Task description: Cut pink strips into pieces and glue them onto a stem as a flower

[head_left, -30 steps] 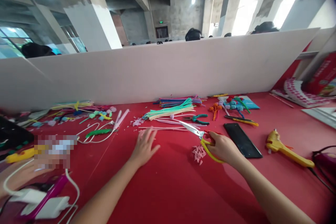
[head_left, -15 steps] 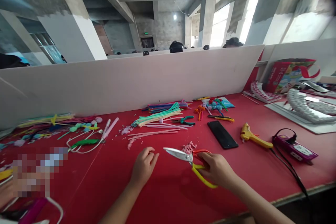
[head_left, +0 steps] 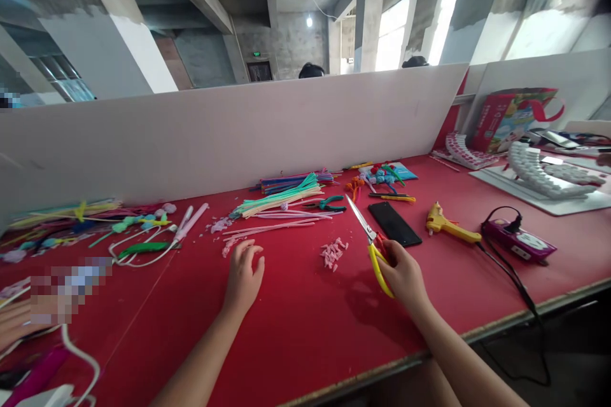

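My right hand (head_left: 401, 270) grips a pair of scissors (head_left: 378, 261) by its yellow and red handles, the closed blades pointing away toward the back of the table. My left hand (head_left: 244, 273) is over the red table (head_left: 286, 343), fingers apart and slightly curled, holding nothing. Just beyond its fingertips are small pink scraps (head_left: 230, 247) and long pink pipe cleaners (head_left: 272, 227). Between the hands lies a small pile of cut pink pieces (head_left: 333, 254). A black phone (head_left: 394, 224) lies right beside the scissors.
Bundled green and cream pipe cleaners (head_left: 281, 197) and pliers (head_left: 329, 203) lie at the back. A yellow glue gun (head_left: 449, 224) and purple power strip (head_left: 520, 240) are to the right. At left, another person's hand (head_left: 42, 305) is near a white cable (head_left: 86, 356). A white partition (head_left: 238, 127) stands behind.
The scissors have swung from pointing left to pointing away, and moved right with my right hand, off the pink pile. My left hand has shifted slightly left and its fingers have spread. The view has tilted down.
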`<act>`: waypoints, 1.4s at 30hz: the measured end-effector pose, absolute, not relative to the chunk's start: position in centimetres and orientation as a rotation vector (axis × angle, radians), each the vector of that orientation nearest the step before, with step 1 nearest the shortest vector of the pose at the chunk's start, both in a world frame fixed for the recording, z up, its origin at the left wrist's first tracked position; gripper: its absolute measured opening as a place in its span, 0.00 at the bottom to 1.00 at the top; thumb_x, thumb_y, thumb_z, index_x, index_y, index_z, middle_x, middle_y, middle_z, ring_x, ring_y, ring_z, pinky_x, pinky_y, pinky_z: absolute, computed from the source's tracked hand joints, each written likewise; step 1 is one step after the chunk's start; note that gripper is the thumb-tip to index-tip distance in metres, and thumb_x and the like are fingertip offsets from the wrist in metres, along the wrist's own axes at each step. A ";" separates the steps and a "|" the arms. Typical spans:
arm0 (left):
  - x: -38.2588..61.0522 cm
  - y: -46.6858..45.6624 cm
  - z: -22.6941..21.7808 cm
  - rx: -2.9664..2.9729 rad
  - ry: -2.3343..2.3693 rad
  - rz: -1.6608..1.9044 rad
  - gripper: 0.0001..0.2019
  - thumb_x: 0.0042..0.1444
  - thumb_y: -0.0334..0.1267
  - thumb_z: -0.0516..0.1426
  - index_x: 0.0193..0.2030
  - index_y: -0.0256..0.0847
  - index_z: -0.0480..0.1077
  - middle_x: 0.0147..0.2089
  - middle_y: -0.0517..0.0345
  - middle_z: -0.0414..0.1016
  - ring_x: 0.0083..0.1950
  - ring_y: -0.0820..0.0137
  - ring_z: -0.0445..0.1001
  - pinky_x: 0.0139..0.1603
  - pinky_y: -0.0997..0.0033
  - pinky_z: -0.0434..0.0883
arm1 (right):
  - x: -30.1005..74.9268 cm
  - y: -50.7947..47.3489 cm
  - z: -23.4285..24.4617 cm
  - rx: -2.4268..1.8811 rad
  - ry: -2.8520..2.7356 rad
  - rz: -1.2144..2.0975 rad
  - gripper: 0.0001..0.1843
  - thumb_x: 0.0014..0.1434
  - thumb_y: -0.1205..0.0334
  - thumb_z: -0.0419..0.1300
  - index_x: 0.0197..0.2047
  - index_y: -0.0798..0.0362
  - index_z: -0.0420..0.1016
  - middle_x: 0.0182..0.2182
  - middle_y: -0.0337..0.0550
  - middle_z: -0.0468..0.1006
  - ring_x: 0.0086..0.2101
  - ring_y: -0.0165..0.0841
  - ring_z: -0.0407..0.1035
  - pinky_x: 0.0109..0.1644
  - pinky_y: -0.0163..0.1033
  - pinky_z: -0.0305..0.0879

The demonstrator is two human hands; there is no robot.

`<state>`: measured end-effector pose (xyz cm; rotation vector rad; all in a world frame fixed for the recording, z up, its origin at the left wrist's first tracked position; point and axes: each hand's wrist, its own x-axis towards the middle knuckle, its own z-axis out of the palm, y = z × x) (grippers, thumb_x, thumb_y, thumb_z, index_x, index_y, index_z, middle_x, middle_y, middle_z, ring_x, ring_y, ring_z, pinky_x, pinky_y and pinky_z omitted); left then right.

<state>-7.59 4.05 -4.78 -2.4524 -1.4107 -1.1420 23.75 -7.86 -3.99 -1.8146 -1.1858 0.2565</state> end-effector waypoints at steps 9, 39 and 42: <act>-7.7 3.3 -4.5 -2.531 -1.484 -1.142 0.06 0.53 0.33 0.49 0.37 0.43 0.64 0.47 0.51 0.61 0.52 0.63 0.63 0.51 0.60 0.64 | 24.5 -6.3 -3.8 -1.838 -1.340 0.402 0.16 0.47 0.52 0.54 0.34 0.55 0.70 0.23 0.38 0.71 0.23 0.30 0.62 0.25 0.32 0.55; -7.7 2.1 -4.0 -2.714 -1.661 -1.128 0.06 0.55 0.33 0.47 0.34 0.42 0.65 0.42 0.53 0.66 0.45 0.67 0.67 0.45 0.66 0.66 | 25.4 3.9 -5.6 -2.046 -1.688 0.010 0.18 0.50 0.66 0.54 0.46 0.60 0.65 0.38 0.50 0.71 0.37 0.34 0.66 0.38 0.35 0.58; -7.7 2.1 -3.9 -2.710 -1.650 -1.136 0.07 0.55 0.33 0.47 0.33 0.42 0.66 0.42 0.53 0.66 0.45 0.66 0.67 0.45 0.65 0.66 | 25.0 4.0 -5.4 -2.020 -1.720 -0.022 0.17 0.52 0.66 0.52 0.46 0.59 0.64 0.39 0.51 0.71 0.38 0.35 0.66 0.39 0.36 0.58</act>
